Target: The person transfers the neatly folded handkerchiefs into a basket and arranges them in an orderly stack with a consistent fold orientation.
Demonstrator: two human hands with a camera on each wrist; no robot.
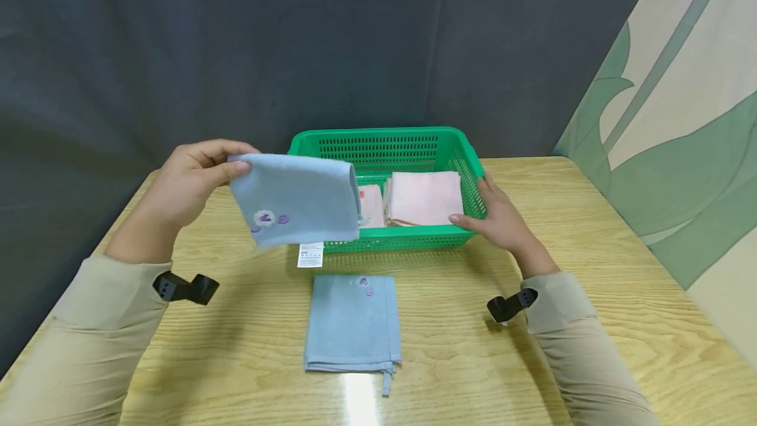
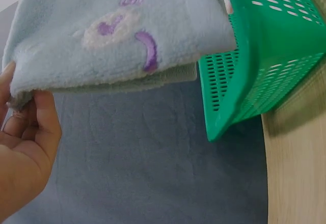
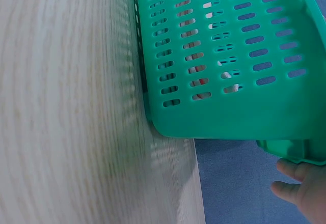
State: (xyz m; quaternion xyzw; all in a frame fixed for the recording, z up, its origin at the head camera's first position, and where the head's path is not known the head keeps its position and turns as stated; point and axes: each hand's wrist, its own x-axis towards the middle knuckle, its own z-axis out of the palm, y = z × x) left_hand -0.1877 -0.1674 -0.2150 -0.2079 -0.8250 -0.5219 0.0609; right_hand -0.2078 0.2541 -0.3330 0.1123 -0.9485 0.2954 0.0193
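My left hand (image 1: 195,179) pinches a folded light-blue towel (image 1: 296,196) by its upper left corner, thumb in front. The towel is held up, overlapping the front left of a green plastic basket (image 1: 378,133) in the head view. Purple embroidery (image 2: 147,51) and a white care label (image 1: 310,255) show on it. At the basket's front right corner, my right hand (image 1: 503,219) holds the rim, thumb over the front edge and fingers along the outer side. Inside the basket lie a folded pale-pink towel (image 1: 427,197) and another pale towel with red marks (image 1: 372,206), partly hidden.
A second folded light-blue towel (image 1: 353,324) lies on the wooden table (image 1: 461,373) in front of the basket, its hanging loop toward me. Behind the table hangs a dark cloth (image 1: 367,45). A wall with a painted flower (image 1: 680,150) stands at the right.
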